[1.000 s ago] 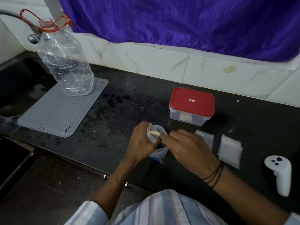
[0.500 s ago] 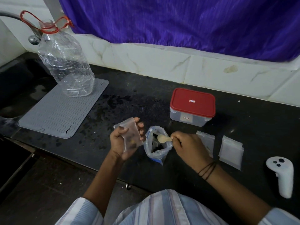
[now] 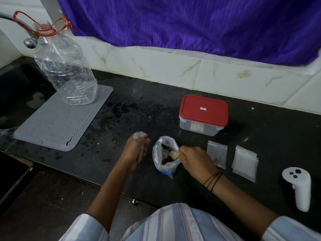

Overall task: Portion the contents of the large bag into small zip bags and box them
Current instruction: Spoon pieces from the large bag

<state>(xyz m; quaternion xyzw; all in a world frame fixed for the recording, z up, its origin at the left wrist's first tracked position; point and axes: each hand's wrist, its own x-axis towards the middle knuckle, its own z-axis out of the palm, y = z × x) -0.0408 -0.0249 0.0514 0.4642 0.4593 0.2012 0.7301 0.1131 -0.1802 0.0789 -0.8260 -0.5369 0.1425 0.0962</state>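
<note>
Large bag [image 3: 165, 157] is stood open on the black bench [image 3: 260, 129], near its front edge, between the two hands; dark contents are seen through its mouth. A pale spoon [image 3: 174, 154] is held in the bag's mouth by the right hand [image 3: 196, 160], whose grip is curled round the handle. A small zip bag [image 3: 139, 145] is held up by the left hand [image 3: 136, 150], just left of the large bag and apart from it; the grip is closed round the bag, though motion blur hides how the fingers lie. Just right of the right hand a second zip bag [image 3: 218, 153] lies flat on the bench, with a few small dark and tan bits visible inside. Beside it, further right, a stack of clear zip bags [image 3: 245, 162] is laid flat. Behind these, towards the tiled wall, a clear box with a red lid [image 3: 203, 112] is set, its lid on. At the far right edge a white controller [image 3: 298, 186] is laid on the bench. At the left a grey ribbed mat [image 3: 57, 122] is spread, and a crumpled clear bottle [image 3: 66, 66] with a red neck ring is stood on its rear corner. A purple cloth [image 3: 191, 21] is hung above the wall tiles.
</note>
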